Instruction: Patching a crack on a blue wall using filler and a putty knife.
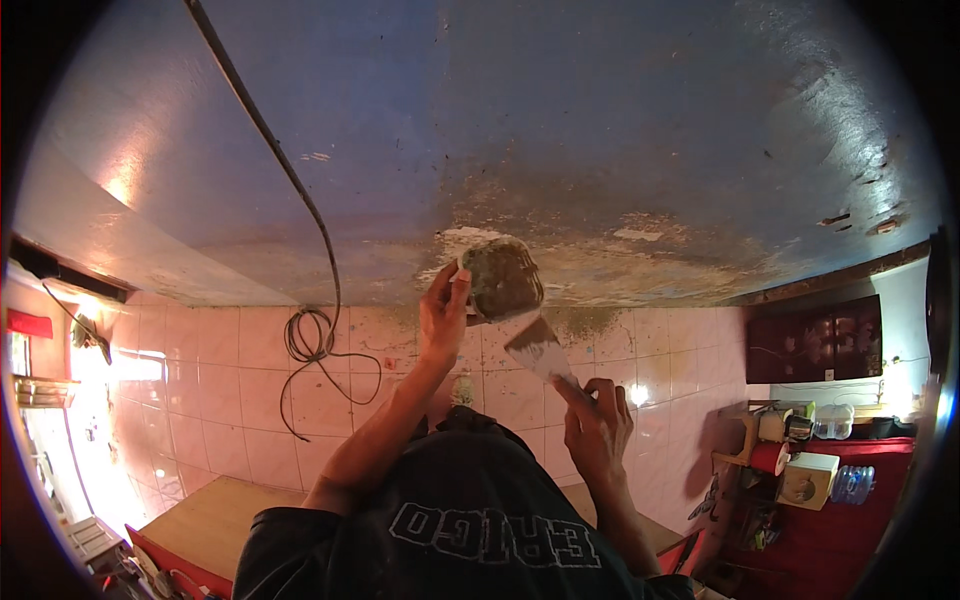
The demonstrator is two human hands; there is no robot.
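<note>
In my left hand [443, 315] is a small squarish tub [503, 278], gripped by its left side. Its visible face is coated or filled with a grey-brown, paste-like material. My right hand [600, 420] is closed round the handle of a putty knife [537, 348]. The broad blade points up and left, just below the tub, and looks smeared with brown near its tip. Behind the tub, the blue painted wall [600, 120] has a band of peeling, stained paint [640, 232] along its lower edge.
A dark cable [270, 135] runs down the wall and ends in a loose coil [310, 335] over pink tiles [220, 340]. Wooden board tops [205, 510] flank my body. At right are a dark cabinet [815, 342], boxes [808, 480] and a clear blue plastic bottle [852, 485].
</note>
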